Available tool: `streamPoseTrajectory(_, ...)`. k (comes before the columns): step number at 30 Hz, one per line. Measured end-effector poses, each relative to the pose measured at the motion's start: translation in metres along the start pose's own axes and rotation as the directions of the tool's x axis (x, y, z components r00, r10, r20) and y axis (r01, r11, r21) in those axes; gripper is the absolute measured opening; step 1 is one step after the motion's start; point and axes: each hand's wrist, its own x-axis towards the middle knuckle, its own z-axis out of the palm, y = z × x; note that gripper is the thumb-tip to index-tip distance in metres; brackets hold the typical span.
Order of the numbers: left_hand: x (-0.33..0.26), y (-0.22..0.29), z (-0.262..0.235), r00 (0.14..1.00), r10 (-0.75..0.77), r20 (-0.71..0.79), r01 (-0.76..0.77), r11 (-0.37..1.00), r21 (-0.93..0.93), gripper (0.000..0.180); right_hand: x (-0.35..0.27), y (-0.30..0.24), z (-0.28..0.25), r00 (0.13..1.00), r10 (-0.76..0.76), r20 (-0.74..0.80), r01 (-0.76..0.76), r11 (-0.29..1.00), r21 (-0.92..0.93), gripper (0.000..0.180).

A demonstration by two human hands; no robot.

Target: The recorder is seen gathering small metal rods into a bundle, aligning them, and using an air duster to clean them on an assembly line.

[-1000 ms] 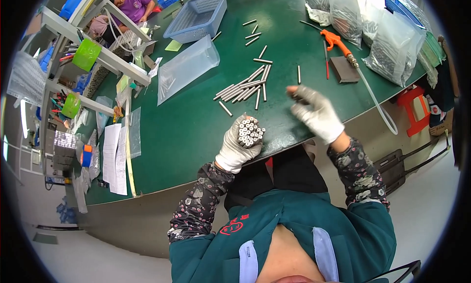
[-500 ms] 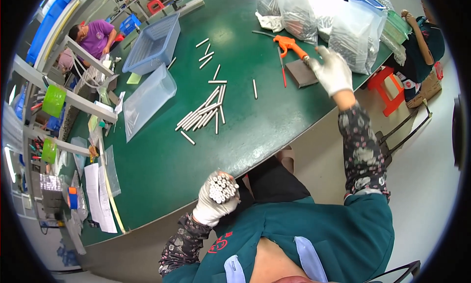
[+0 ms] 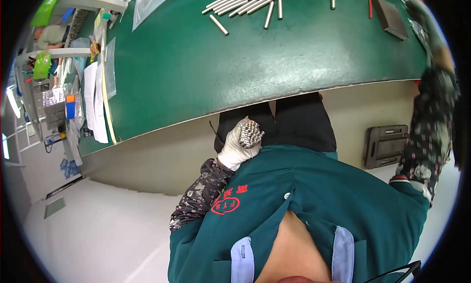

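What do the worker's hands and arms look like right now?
The left hand wears a white knit glove. Both forearms are covered by dark, floral-patterned sleeve covers, over a teal work jacket with a red emblem on the chest. The right hand is blurred at the picture's rim.

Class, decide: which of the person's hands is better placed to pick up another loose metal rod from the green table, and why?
Probably the right hand: it reaches out over the green table, nearer the loose metal rods. The white-gloved left hand sits below the table edge, gripping a bundle of metal rods.
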Motion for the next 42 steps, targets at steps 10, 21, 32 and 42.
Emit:
streamPoseTrajectory(10, 0.004, -0.005, -0.003, 0.988, -0.01, 0.156, -0.007, 0.994, 0.109, 0.055, -0.182, 0.096, 0.008, 0.852, 0.332, 0.405, -0.457, 0.85, 0.263, 0.088)
streamPoseTrajectory(21, 0.007, -0.026, -0.012, 0.973, 0.079, 0.218, -0.119, 0.977, 0.175, 0.068, -0.173, 0.062, 0.054, 0.223, 0.855, 0.469, -0.328, 0.519, -0.79, 0.033)
streamPoseTrajectory(32, 0.011, -0.014, -0.01, 0.972, 0.043, 0.231, -0.098, 0.968, 0.231, 0.064, -0.179, 0.065, 0.075, 0.534, 0.451, 0.715, 0.288, 0.698, -0.656, 0.022)
streamPoseTrajectory(42, 0.01, -0.008, -0.009, 0.967, 0.05, 0.25, -0.13, 0.94, 0.317, 0.063, -0.175, 0.069, 0.077, 0.573, 0.475, 0.668, 0.283, 0.65, -0.705, 0.022)
